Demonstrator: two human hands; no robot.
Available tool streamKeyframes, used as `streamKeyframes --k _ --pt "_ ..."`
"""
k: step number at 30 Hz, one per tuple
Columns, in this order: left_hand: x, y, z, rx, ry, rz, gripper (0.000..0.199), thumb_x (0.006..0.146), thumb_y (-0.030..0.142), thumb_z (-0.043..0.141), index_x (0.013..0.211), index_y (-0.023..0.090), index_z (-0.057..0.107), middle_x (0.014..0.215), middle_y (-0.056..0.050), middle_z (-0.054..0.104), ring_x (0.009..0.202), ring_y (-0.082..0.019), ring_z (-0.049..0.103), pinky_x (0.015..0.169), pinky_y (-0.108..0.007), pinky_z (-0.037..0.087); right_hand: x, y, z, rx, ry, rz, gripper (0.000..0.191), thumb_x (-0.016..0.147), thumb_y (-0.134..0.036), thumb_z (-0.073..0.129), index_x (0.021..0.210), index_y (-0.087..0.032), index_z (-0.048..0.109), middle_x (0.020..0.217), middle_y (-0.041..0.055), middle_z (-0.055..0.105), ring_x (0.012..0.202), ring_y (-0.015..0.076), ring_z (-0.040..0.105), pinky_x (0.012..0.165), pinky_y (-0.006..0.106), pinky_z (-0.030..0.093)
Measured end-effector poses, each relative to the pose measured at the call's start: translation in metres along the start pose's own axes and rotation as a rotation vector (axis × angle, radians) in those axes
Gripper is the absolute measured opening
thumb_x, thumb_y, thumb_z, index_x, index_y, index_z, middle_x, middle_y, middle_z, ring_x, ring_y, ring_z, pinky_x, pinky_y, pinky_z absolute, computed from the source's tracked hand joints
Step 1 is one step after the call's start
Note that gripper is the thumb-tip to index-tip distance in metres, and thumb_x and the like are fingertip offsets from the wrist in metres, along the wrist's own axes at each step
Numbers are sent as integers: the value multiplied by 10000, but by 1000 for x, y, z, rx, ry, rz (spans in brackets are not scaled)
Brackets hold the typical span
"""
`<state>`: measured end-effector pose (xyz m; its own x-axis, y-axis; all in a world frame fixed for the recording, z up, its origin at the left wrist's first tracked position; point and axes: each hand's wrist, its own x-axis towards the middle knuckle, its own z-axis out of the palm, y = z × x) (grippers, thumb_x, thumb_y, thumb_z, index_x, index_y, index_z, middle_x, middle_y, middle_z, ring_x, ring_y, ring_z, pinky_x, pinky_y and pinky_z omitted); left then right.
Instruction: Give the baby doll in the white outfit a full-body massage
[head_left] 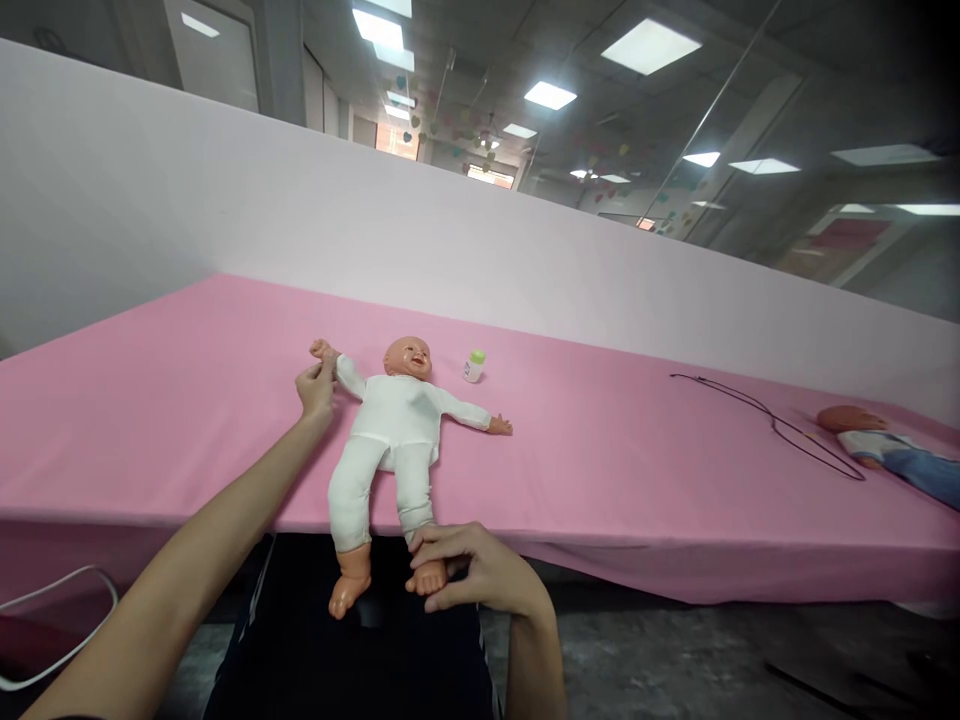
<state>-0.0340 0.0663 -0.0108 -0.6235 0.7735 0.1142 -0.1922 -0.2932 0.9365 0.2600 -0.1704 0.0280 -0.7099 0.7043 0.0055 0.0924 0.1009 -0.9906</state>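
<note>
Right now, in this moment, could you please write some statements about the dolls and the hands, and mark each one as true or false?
1. The left hand holds the white-clothed doll by one arm. True.
2. The right hand touches the small bottle. False: it is at the doll's foot.
3. The bottle has a green cap. True.
4. The dark cord lies across the white-clothed doll. False: it lies apart from it, toward the right end of the table.
5. A second doll lies at the right edge of the picture. True.
6. The table cover is blue. False: it is pink.
</note>
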Motion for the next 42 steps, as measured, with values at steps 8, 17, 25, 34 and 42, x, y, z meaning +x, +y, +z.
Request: streamKeyframes --k 8,17,25,34,42 --pt "-24 13 1 136 -314 385 372 840 530 772 719 189 686 692 -7 612 639 -149 516 606 -278 405 61 -2 -14 231 544 -237 455 791 -467 901 1167 -222 824 1335 108 684 824 182 712 815 387 652" --pt "-36 11 0 392 -585 515 311 846 523 777 835 214 804 716 -26 704 633 -168 555 620 -288 415 99 12 -22 384 729 -231 440 792 -492 895 1123 -210 823 1258 78 705 764 135 684 833 356 633" --pt "-2 3 -1 6 64 -72 487 844 615 727 639 220 530 612 34 479 567 -128 471 521 -259 396 2 -11 -17 10 -5 -106 444 694 -370 984 1095 -229 860 1110 81 745 1038 237 704 948 362 569" --pt "-28 13 0 240 -334 496 371 880 538 719 737 200 660 707 -14 624 643 -154 518 607 -282 411 42 2 -9 226 413 -221 403 785 -414 916 1148 -260 836 1339 96 678 907 203 728 851 377 627" --pt "-38 10 -4 499 -619 697 293 879 506 734 931 224 794 811 -60 758 668 -187 580 659 -310 435 103 23 -8 382 708 -205 460 682 -436 963 1055 -197 839 1390 97 655 923 198 709 882 381 642"
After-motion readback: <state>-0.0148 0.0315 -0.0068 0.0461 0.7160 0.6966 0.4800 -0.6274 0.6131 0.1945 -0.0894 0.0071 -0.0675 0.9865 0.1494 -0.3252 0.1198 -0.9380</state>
